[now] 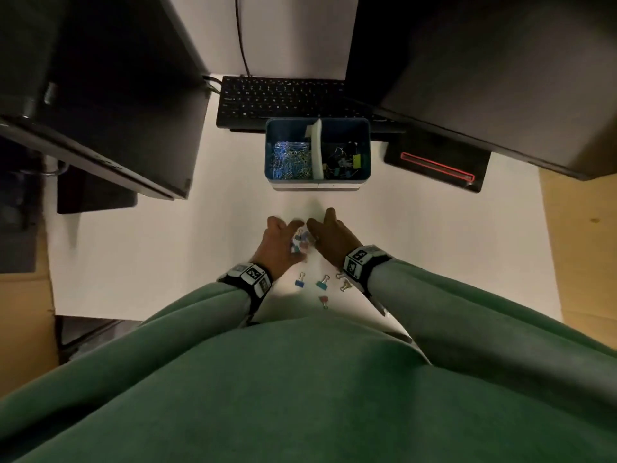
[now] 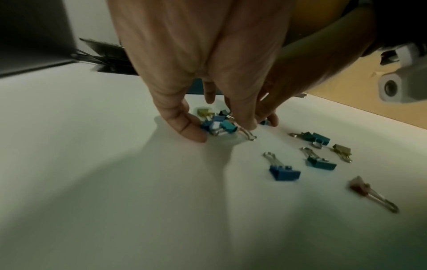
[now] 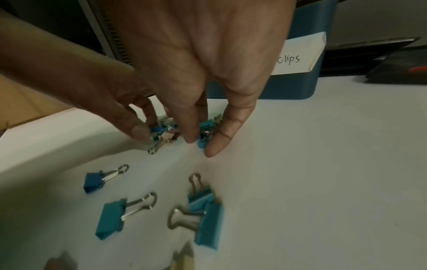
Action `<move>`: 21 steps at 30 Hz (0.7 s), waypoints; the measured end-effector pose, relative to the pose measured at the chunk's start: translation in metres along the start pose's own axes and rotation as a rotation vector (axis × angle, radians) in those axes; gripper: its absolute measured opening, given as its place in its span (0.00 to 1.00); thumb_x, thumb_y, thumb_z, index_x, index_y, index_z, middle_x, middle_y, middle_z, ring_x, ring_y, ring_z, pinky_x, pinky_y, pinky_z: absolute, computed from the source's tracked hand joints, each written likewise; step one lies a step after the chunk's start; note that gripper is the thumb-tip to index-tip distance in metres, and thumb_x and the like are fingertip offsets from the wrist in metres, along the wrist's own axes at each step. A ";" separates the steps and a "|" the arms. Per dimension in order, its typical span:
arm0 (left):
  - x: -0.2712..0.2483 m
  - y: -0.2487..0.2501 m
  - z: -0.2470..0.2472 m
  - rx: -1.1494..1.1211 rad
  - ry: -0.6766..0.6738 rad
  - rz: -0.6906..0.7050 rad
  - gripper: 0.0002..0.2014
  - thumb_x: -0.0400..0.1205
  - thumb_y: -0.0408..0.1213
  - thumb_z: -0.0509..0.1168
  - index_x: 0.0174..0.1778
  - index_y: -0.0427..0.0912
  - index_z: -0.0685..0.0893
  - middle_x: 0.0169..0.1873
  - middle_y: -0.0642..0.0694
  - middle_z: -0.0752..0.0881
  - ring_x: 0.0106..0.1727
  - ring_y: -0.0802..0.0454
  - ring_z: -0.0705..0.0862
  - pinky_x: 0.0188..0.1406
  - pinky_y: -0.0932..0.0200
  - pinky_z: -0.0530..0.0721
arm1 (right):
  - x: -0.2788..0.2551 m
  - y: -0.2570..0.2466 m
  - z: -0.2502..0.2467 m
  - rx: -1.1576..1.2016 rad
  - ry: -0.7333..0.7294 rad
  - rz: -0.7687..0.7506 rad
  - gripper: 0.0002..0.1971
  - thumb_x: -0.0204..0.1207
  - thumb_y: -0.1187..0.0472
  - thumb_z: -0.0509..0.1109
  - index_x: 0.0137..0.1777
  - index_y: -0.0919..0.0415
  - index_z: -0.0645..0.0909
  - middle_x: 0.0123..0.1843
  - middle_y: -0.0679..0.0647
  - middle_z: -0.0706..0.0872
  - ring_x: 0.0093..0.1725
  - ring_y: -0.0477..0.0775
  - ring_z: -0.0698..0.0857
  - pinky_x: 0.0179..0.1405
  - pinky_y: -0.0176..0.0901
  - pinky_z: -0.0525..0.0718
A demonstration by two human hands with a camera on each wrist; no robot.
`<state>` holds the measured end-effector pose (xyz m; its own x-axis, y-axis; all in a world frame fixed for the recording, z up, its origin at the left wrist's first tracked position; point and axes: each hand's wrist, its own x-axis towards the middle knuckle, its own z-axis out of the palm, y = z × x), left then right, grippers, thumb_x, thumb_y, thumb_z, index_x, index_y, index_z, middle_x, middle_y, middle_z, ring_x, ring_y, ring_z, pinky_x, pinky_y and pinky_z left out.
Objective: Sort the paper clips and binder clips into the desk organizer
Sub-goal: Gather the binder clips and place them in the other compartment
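I am at the gathering step: my left hand (image 1: 278,243) and my right hand (image 1: 330,240) are cupped toward each other on the white tabletop (image 1: 140,248), fingertips down, corralling a small heap of binder clips (image 1: 300,242) between them. From the left wrist view my left hand's fingers (image 2: 184,124) curl against the heap's near edge; from the right wrist view my right fingers (image 3: 217,138) press a teal clip, so both hands are closing on the pile rather than lying flat. Next, I judge, I must squeeze the heap into one scoop, lift it and carry it forward to the blue desk organizer (image 1: 268,152), dropping it in the right compartment, where binder clips already lie; the left compartment holds the paper clips (image 1: 289,158), past a white divider (image 1: 317,152). Several loose binder clips (image 1: 322,282) lie just beside my wrists and will need another pass. To the left stands a dark monitor (image 1: 100,105); behind the organizer a keyboard (image 1: 283,98); to the right a second monitor (image 1: 500,78). Nothing blocks the short path, though small clips may slip out.
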<state>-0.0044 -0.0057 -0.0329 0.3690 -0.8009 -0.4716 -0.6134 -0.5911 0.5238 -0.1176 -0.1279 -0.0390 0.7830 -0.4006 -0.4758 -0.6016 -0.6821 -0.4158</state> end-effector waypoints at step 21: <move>0.016 0.012 -0.026 -0.002 -0.090 0.117 0.11 0.74 0.28 0.68 0.49 0.47 0.83 0.42 0.41 0.79 0.41 0.45 0.80 0.44 0.54 0.81 | -0.002 0.018 -0.156 0.395 0.479 0.024 0.09 0.78 0.61 0.71 0.56 0.61 0.80 0.56 0.55 0.81 0.52 0.53 0.83 0.52 0.47 0.84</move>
<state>0.0125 -0.0282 -0.0163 0.2305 -0.8526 -0.4689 -0.6471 -0.4942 0.5805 -0.1052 -0.2350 0.0749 0.6973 -0.7056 -0.1257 -0.5611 -0.4283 -0.7084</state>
